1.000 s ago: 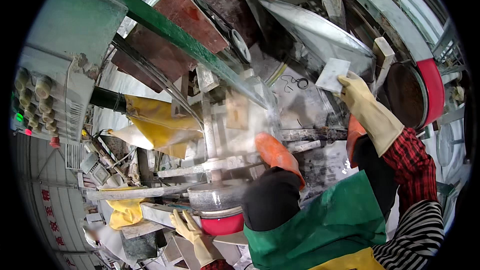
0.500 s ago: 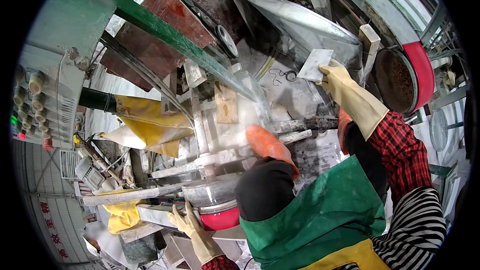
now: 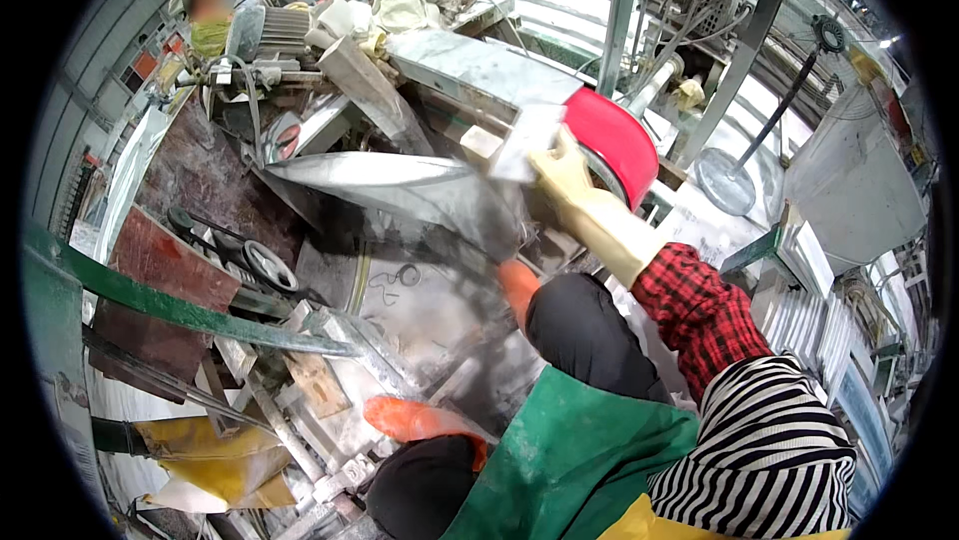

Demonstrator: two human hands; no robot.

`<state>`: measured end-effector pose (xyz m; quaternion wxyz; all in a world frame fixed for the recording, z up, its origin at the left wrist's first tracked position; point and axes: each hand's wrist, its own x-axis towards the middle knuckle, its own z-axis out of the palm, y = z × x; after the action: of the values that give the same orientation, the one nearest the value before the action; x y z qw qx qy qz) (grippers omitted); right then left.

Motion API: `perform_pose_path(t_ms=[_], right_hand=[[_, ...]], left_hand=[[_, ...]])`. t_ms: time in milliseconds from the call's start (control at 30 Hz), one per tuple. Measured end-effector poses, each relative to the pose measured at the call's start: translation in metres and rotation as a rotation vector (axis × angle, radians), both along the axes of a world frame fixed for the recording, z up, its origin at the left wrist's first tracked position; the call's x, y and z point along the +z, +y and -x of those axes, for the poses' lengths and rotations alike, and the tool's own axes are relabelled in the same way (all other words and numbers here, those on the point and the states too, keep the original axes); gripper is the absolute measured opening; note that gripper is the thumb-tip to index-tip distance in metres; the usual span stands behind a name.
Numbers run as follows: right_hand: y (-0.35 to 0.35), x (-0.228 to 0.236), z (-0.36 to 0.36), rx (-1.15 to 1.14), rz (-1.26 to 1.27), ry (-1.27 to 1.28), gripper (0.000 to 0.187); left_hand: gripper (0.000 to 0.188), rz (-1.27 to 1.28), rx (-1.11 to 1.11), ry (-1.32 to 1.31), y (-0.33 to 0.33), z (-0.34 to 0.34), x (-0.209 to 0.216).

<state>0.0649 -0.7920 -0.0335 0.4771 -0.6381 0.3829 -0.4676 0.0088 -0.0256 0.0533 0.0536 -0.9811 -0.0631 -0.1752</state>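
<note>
The right hand (image 3: 571, 178) is grasping a blurred white slab (image 3: 523, 144) by its right edge, the long axis seemingly running forward, just left of a red band (image 3: 625, 140), while the left hand, its hold untellable, is lying out of view.

1 downward fisheye view from head height

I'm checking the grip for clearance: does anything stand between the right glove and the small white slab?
Nothing visible does. The right hand, in its cream glove, holds the white slab directly by its edge. The curved red band shows to their right, not between them.
</note>
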Motion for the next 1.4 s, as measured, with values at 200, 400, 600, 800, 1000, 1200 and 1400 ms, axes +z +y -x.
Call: perform_pose_path(t_ms=[200,400,600,800,1000,1200,1400], right_hand=[[-0.057,0.048,0.04,-0.171,-0.34,-0.019,0.039],[-0.095,0.039,0.034,-0.107,-0.262,0.363,0.043],[-0.112,0.03,0.039,0.043,0.358,1.163,0.041],[-0.082,0.062,0.0,0.067,0.584,1.129,0.04],[0.116,0.082,-0.095,1.136,0.163,0.688,0.048],[0.254,0.073,-0.084,1.662,-0.293,0.452,0.056],[0.386,0.056,-0.102,1.816,-0.637,0.106,0.078]], left_hand=[[0.065,0.105,-0.051,-0.032,0.032,0.0,-0.025],[0.062,0.235,-0.108,-0.035,0.031,-0.003,-0.029],[0.045,0.096,-0.184,-0.132,0.007,0.005,-0.017],[0.081,0.389,0.3,0.017,-0.007,0.007,-0.027],[0.102,0.716,0.311,0.084,-0.002,0.026,-0.023],[0.094,0.981,0.114,0.193,-0.019,0.028,0.04],[0.098,0.524,-0.477,0.082,-0.143,-0.102,0.086]])
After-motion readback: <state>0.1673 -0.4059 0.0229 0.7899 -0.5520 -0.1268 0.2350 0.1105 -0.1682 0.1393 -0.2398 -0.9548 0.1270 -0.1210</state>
